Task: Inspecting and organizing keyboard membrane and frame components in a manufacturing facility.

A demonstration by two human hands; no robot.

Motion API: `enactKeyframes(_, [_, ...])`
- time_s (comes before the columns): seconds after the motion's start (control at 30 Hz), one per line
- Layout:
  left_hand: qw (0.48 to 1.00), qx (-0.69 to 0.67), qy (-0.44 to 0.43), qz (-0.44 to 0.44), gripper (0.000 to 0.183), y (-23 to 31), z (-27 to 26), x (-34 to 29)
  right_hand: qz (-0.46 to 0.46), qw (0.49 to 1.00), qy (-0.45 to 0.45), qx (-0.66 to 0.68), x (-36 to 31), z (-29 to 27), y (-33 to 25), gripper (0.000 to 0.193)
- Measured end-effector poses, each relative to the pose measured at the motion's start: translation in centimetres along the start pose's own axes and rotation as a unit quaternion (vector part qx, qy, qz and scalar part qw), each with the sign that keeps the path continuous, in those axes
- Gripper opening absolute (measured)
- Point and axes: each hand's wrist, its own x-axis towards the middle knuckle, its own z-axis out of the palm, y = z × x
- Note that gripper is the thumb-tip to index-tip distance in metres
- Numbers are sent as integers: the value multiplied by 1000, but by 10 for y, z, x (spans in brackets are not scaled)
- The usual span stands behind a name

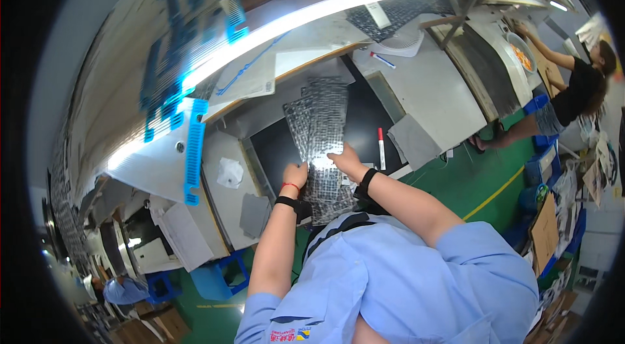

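Note:
A long, shiny sheet with a dark grid pattern [327,113] lies over the black work surface [273,145], catching glare near its middle. My left hand [295,176] pinches its left edge, fingers closed. On the opposite edge, my right hand [348,163] grips the same sheet with the thumb on top. Beneath it, more patterned sheet [294,116] fans out to the left. Another patterned piece [325,212] shows close to my body, below the hands. A white marker with a red cap [381,148] rests to the right of my right hand.
A lit tube lamp [338,8] crosses above the bench. Blue comb-like strips [194,152] hang at the left. Grey sheets [414,141] lie at the right edge, and a crumpled white piece [230,172] sits left. Another person [573,83] works at the far right.

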Motion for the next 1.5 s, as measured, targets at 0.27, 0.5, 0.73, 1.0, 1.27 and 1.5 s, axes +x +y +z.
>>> enactKeyframes(0.27, [999,-28,-32,-30,63,32,11,-23,60,995,45,-68,-8,-12,15,65])
enactKeyframes(0.5, [978,-168,-111,-46,61,28,2,-16,24,988,87,-122,-19,-17,2,55])
enactKeyframes(0.73, [932,-318,-100,-140,60,8,17,-1,15,999,-25,-33,-24,-28,-2,58])
enactKeyframes(1.0, [989,-131,-53,-49,60,43,5,-28,24,996,-74,41,-15,-33,12,32])
enactKeyframes(1.27, [977,-190,-61,-73,75,40,4,-31,15,994,-89,61,-20,-39,9,34])
enactKeyframes(1.5, [966,-255,-10,-49,66,24,19,-19,7,994,-101,47,-11,-44,16,37])
